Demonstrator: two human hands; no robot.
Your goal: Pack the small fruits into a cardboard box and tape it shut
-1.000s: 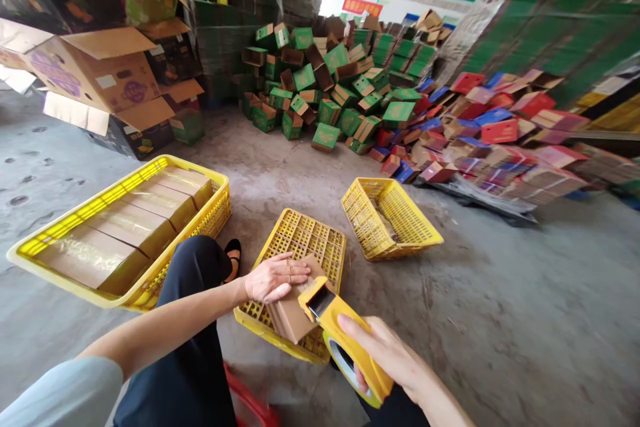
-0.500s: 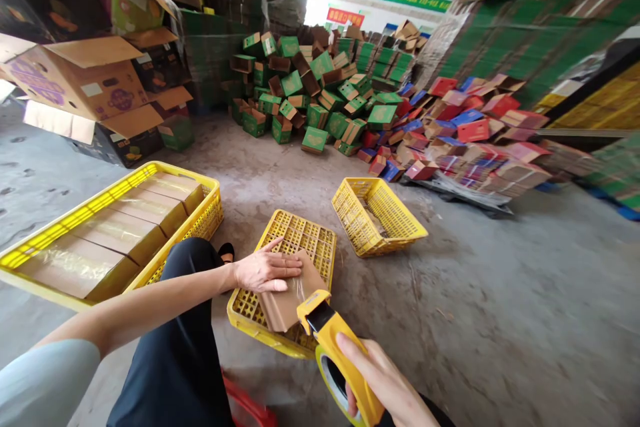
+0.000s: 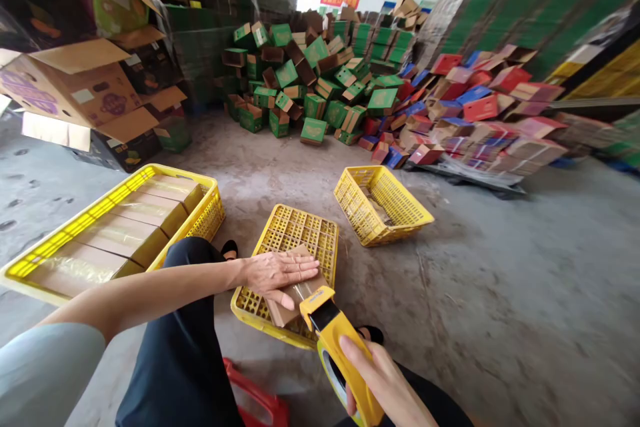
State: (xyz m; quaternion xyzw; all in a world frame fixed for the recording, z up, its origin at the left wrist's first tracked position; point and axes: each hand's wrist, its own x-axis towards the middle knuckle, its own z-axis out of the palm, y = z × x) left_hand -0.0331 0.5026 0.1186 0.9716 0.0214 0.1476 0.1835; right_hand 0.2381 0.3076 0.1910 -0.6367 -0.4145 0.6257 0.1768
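My left hand (image 3: 283, 275) lies flat across the top of a brown cardboard box (image 3: 281, 312), fingers stretched out. The box rests on an upturned yellow plastic crate (image 3: 300, 230) between my legs, partly covered by the hand. In my right hand (image 3: 373, 367) is a yellow tape dispenser (image 3: 345, 353), fingers wrapped round its handle. Its head touches or nearly touches the box's near right edge, where a strip of clear tape shows. The roll of tape (image 3: 333, 373) hangs at the dispenser's left side.
To the left, a long yellow crate (image 3: 217, 210) holds several taped cardboard boxes (image 3: 125, 233). Ahead right stands another yellow crate (image 3: 405, 200) with something brown inside. Farther off lie piles of green boxes (image 3: 315, 107) and red and blue boxes (image 3: 480, 107). Something red (image 3: 260, 397) is below me.
My left hand has slid a little to the right over the box. The dispenser stays at the box's near right edge. The camera view has tipped down slightly.
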